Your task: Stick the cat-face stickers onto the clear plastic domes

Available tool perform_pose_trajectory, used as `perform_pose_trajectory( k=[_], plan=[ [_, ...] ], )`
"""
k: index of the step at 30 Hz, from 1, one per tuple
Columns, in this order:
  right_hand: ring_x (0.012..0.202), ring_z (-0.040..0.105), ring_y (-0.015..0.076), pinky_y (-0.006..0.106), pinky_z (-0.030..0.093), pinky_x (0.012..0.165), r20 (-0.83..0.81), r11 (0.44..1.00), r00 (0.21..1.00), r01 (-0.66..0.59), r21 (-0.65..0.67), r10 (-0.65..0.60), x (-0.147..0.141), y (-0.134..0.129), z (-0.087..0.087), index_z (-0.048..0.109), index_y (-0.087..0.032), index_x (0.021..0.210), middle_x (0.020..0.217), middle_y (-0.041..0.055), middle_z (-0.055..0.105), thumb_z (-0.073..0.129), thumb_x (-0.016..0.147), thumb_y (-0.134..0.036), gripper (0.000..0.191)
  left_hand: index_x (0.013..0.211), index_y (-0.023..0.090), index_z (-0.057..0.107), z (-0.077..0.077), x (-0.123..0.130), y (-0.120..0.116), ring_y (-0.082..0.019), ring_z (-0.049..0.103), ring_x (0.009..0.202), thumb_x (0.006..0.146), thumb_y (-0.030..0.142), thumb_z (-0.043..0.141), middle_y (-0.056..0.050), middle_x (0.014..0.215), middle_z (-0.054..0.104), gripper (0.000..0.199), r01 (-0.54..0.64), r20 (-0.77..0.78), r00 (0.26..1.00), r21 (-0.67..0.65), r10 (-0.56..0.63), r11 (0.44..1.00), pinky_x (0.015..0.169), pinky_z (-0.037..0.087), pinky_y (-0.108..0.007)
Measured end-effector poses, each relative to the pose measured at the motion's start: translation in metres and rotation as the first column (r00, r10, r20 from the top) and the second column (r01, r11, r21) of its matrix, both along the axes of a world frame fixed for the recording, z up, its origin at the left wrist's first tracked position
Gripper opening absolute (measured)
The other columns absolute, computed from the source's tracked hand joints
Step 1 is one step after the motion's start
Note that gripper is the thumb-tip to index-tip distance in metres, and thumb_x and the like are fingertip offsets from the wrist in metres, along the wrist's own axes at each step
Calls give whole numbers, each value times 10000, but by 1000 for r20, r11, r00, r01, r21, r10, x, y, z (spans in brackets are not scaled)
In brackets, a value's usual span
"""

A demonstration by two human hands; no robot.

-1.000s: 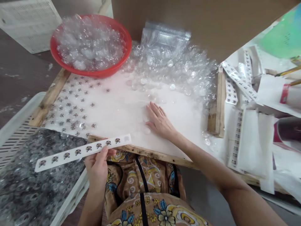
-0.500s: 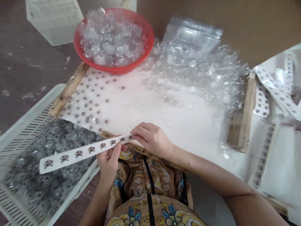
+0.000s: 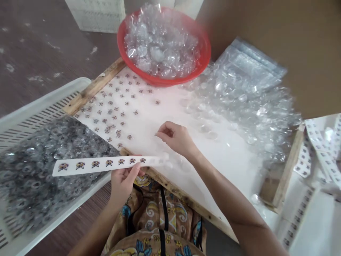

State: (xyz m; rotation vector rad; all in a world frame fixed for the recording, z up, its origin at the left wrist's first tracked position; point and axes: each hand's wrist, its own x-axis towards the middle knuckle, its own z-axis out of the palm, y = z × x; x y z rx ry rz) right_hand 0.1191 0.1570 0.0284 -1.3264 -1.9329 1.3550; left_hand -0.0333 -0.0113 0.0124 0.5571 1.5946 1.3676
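A white strip (image 3: 101,164) printed with a row of small animal-face stickers is held near its middle by my left hand (image 3: 124,177), thumb on top, at the table's front edge. The strip's right end is blank and blurred. My right hand (image 3: 177,138) is above the white table surface (image 3: 165,117), thumb and forefinger pinched on a tiny dark thing, probably a sticker. Many clear round pieces with stickers (image 3: 114,117) lie on the table's left part. Plain clear pieces (image 3: 239,99) are heaped at the back right.
A red basin (image 3: 165,83) full of clear pieces stands at the back. Plastic bags (image 3: 255,64) lie right of it. A white crate (image 3: 77,83) of finished-looking pieces is at the left. Sticker sheets (image 3: 323,145) lie at the far right, beyond a wooden rail (image 3: 290,170).
My right hand has left the strip and moved up over the table, fingertips pinched. The strip has turned nearly level in my left hand. The whole view has shifted.
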Motion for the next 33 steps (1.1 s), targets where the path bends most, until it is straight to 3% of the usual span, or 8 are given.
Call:
perform_pose_trajectory(
  k=[4, 11, 17, 20, 24, 26, 29, 33],
  plan=[
    [587, 540, 103, 243, 424, 595, 75, 999, 997, -24, 23, 22, -10, -1, -11, 637, -201, 736, 652, -32, 636, 653, 797, -230, 69, 890, 158, 788, 1, -1, 3, -175, 664, 513, 727, 423, 828, -34, 633, 721, 315, 14, 19, 1000, -4, -14, 1000, 526, 589, -277],
    [616, 559, 117, 246, 431, 633, 206, 991, 978, -71, 117, 46, -17, -6, -12, 628, -208, 745, 674, -29, 641, 624, 798, -138, 88, 924, 157, 784, -1, -3, 2, -172, 664, 520, 748, 398, 814, -34, 642, 717, 300, 36, 61, 998, 3, -36, 999, 540, 594, -283],
    [763, 619, 169, 279, 471, 680, 337, 915, 940, -180, 361, 51, -24, -17, -20, 671, -224, 844, 926, 59, 653, 562, 886, -148, 139, 909, 155, 779, 2, -3, 2, -188, 675, 537, 711, 418, 836, -38, 643, 722, 334, 23, 94, 995, -8, -22, 1000, 552, 597, -300],
    [809, 648, 190, 290, 497, 709, 342, 899, 938, -193, 393, 52, -26, -18, -24, 686, -232, 985, 933, 67, 676, 536, 922, -147, 183, 909, 160, 781, 3, -2, 1, -195, 684, 545, 721, 428, 826, -35, 627, 720, 330, 29, 95, 995, 3, -29, 1000, 557, 602, -305],
    [854, 669, 202, 321, 526, 750, 275, 901, 960, -164, 401, 52, -24, -22, -13, 673, -231, 1122, 1029, 93, 692, 531, 937, -136, 252, 905, 171, 791, 4, -1, 1, -197, 682, 530, 737, 432, 814, -37, 620, 722, 311, 35, 81, 996, 18, -37, 999, 543, 602, -310],
    [833, 672, 182, 309, 534, 743, 170, 915, 974, -203, 349, 151, -20, -30, -2, 682, -227, 1078, 1040, 80, 695, 593, 934, -187, 174, 900, 176, 796, 4, -1, 1, -194, 680, 531, 745, 431, 811, -53, 678, 749, 299, 42, 75, 996, 25, -43, 999, 542, 601, -312],
    [792, 663, 152, 271, 527, 712, 45, 904, 934, -355, 236, 355, -13, -46, 13, 685, -221, 968, 907, 25, 705, 665, 918, -243, 59, 899, 176, 799, 1, -2, 0, -200, 687, 551, 758, 439, 803, -74, 750, 771, 298, 58, 70, 996, 28, -60, 998, 552, 598, -315],
    [816, 646, 170, 313, 526, 744, 67, 885, 938, -343, 314, 340, -10, -65, 19, 675, -209, 914, 871, 41, 697, 606, 956, -213, 81, 1011, 176, 793, -5, -4, -4, -221, 699, 588, 845, 457, 722, -52, 659, 732, 335, 87, 42, 995, 17, -88, 996, 598, 591, -326]
  ],
)
